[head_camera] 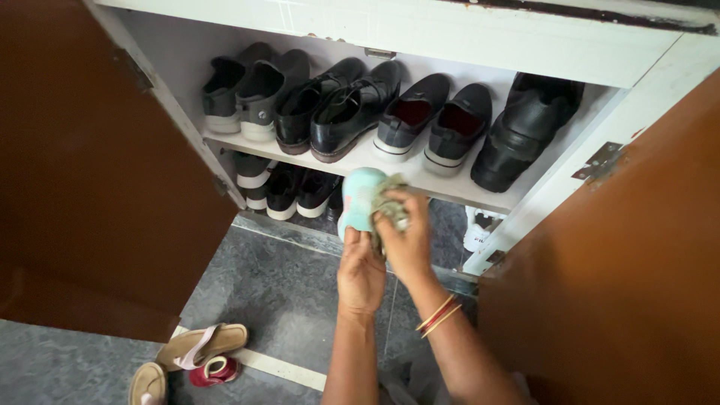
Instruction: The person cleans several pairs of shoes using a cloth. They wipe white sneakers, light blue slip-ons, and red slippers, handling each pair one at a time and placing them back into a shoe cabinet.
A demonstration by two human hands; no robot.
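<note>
The left hand (361, 271) is gripping a pale mint-green shoe (361, 196) from below, its fingers wrapping around the shoe's lower end, so that only the smooth rounded upper part is showing and the rest is hiding behind both hands. The right hand (406, 238) is closing on a crumpled greenish cloth (389, 198) and pressing it against the side of that shoe; thin red and gold bangles (438, 314) are circling its wrist. The shoe is hovering in front of the open cabinet, just before the edge of the white shelf (360, 161), at the level of the lower compartment. On the shelf, glossy black lace-up shoes (336, 106) are sitting between grey sneakers (244, 90) and dark slip-ons (433, 118) with red linings, and bulky black leather shoes (520, 129) are standing at the right end. Beneath the shelf, black sneakers with white soles (281, 187) are lying half in shadow, and a white shoe (478, 229) is peeking out at the right, mostly cut off by the frame. Brown doors (90, 165) are swinging wide on both sides, a metal hinge (602, 161) showing on the right one. The floor (285, 292) is grey speckled stone with a pale strip running across it, and tan and red sandals (196, 352) are lying at lower left, one cut off by the picture's edge.
</note>
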